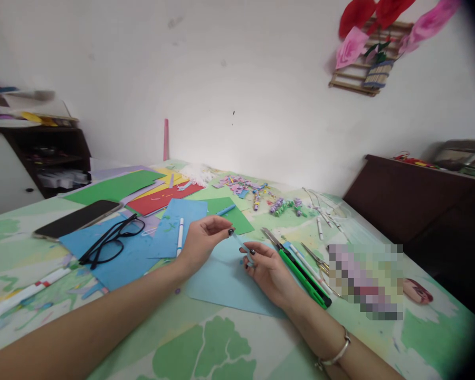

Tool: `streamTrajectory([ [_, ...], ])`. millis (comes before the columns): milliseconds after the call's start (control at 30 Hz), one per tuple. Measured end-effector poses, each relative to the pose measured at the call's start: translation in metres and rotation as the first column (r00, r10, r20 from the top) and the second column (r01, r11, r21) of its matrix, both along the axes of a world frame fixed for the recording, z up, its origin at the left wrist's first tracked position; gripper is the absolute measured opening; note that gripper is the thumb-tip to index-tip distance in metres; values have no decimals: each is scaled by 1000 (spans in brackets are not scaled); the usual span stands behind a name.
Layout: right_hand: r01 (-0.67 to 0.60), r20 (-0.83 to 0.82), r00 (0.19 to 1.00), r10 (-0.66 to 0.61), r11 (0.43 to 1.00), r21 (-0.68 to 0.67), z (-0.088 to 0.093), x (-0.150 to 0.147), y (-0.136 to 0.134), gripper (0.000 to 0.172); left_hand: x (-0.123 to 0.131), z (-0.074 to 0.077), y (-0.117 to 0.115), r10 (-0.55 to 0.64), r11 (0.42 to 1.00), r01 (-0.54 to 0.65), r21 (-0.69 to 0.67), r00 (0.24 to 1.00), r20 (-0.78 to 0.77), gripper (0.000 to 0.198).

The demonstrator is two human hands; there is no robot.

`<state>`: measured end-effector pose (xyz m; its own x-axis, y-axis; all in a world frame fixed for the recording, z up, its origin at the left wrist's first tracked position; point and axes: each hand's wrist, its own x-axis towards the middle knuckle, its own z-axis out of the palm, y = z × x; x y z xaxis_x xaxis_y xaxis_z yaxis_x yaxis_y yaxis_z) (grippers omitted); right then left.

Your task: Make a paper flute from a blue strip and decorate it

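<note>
Above a pale blue sheet of paper [217, 282], a narrow light blue paper strip [239, 243] stretches between my two hands. My left hand [203, 240] pinches its upper left end between thumb and fingertips. The other end sits in the fingers of my right hand [269, 272], where the strip seems to curl; the fingers partly hide it. Just right of that hand lies a green box cutter [304, 277] with its blade out. A white marker [180, 236] rests by my left wrist on a blue sheet [168, 232].
Black glasses [111, 241] and a phone [77, 217] lie at left on the patterned tablecloth [206, 343]. Coloured sheets, including a red one [158, 200], are behind them. Paper scraps [237, 184] and curled paper pieces [287, 207] sit further back. Scissors [317, 258] lie at right.
</note>
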<state>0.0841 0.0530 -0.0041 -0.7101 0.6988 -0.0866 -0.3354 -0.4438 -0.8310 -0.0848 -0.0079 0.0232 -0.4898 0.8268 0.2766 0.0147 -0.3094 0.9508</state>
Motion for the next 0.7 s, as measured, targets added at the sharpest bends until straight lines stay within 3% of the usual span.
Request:
streamTrajectory([
  [500, 22, 6, 1000, -22, 1000, -22, 2, -2, -1, 28, -5, 6, 3, 23, 1000, -24, 12, 997, 78, 26],
  [700, 71, 18, 997, -70, 997, -33, 3, -7, -5, 26, -18, 9, 7, 53, 996, -61, 63, 991, 125, 25],
])
